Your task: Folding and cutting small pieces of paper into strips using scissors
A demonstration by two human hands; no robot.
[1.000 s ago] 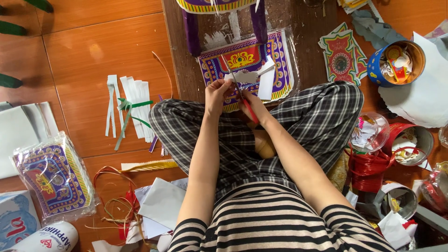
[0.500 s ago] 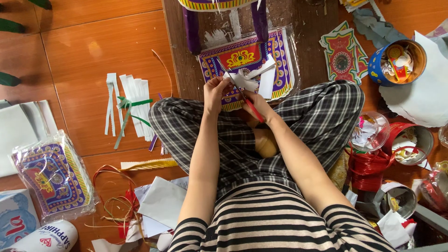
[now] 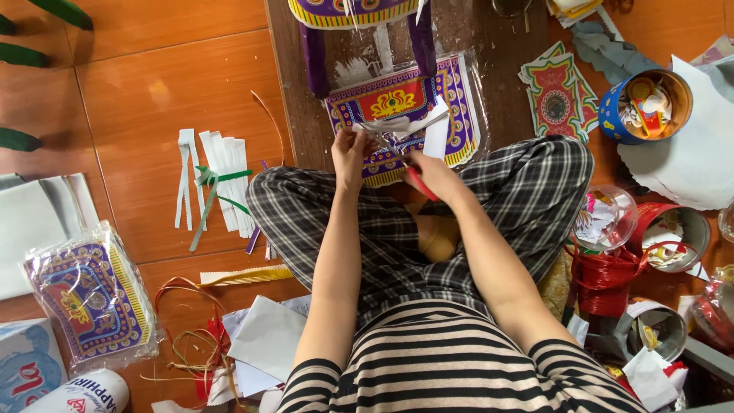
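Carefully now: the left hand pinches a white paper strip above the lap, over the wrapped purple panel; the right hand grips red scissors. Keep the strip taut, snipping slowly.

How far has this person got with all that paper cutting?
Already done, it seems: cut white strips lie on the floor beside the person's knee. In hand: the left hand holds a white paper piece while the right hand works red-handled scissors on it, above a purple patterned sheet. Possibly left: a wrapped patterned pack lies unopened.
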